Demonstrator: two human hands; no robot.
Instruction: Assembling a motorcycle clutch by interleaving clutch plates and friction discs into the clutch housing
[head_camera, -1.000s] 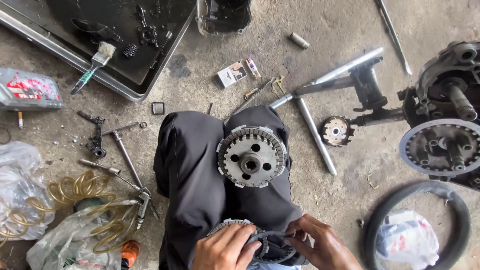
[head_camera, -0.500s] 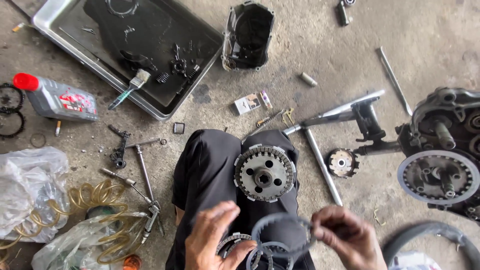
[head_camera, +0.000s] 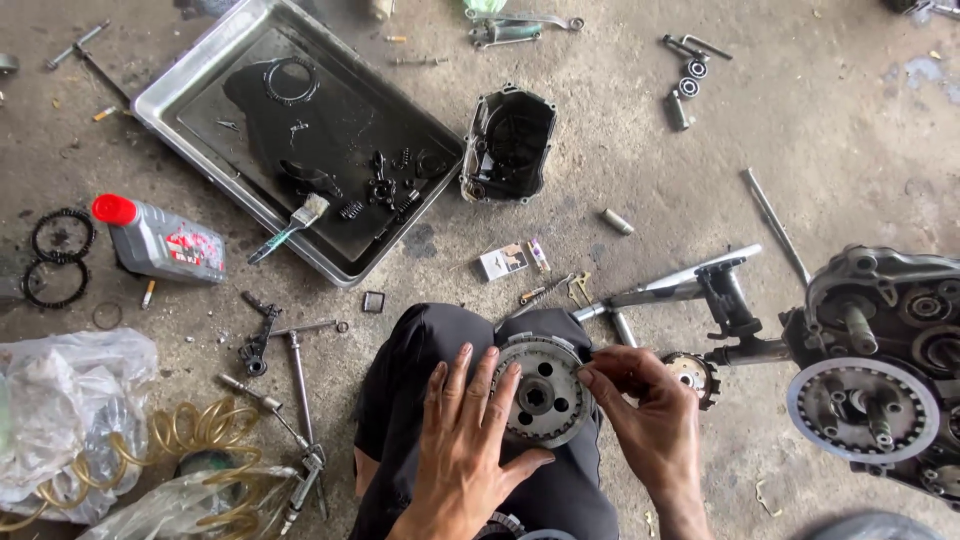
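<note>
Fingers of left hand (head_camera: 462, 450) spread flat, released, tips resting on left edge of toothed metal hub (head_camera: 541, 391); thumb hooked under its lower rim. Right hand (head_camera: 645, 420) pinches hub's right edge w/ thumb and forefinger; something thin at the fingertips, too small to make out. Hub sits on person's knee, dark trouser leg (head_camera: 420, 400) under it. A second ring-like part at bottom edge below left wrist, cut off by frame, can't tell what.

Around: steel tray (head_camera: 180, 70) w/ black oily liquid upper left, brush (head_camera: 290, 225) leaning in it, small parts in the oil hard to separate. Grey oil bottle (head_camera: 160, 240) w/ red cap lies left of tray. Black engine cover (head_camera: 508, 145) right of tray. Engine block (head_camera: 880, 370) at right, partly cut off. Clear plastic bags and yellowish hose (head_camera: 190, 430) lower left, contents unclear.
</note>
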